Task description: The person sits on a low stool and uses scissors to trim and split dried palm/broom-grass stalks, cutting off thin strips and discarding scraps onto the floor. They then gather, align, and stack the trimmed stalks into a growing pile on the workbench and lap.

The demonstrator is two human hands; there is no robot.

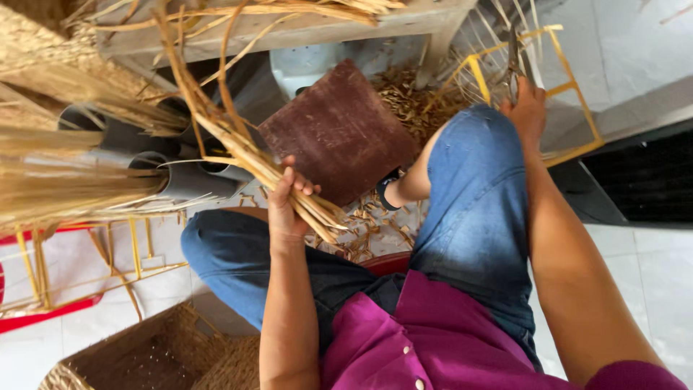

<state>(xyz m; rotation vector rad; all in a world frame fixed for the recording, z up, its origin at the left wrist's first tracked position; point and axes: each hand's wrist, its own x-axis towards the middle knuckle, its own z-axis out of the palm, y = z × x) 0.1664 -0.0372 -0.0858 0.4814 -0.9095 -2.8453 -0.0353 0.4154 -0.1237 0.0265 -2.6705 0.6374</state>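
My left hand (287,196) is closed around a bundle of long dry straw-coloured reed strips (238,137), gripping them near their cut ends, which poke out toward my lap. The strips fan upward past the grey tubes. My right hand (525,108) reaches forward past my right knee and grips a pair of dark metal scissors (513,61), blades pointing away, beside a yellow wire frame (570,90). A brown square board (339,130) lies on the floor between my knees, with reed trimmings scattered around it.
Grey plastic tubes (184,177) holding bundles of dry grass lie at the left. A woven basket (144,354) sits at the lower left, near a red and yellow wire frame (43,303). A wooden bench edge (289,29) runs along the top. A dark mat (642,180) lies at right.
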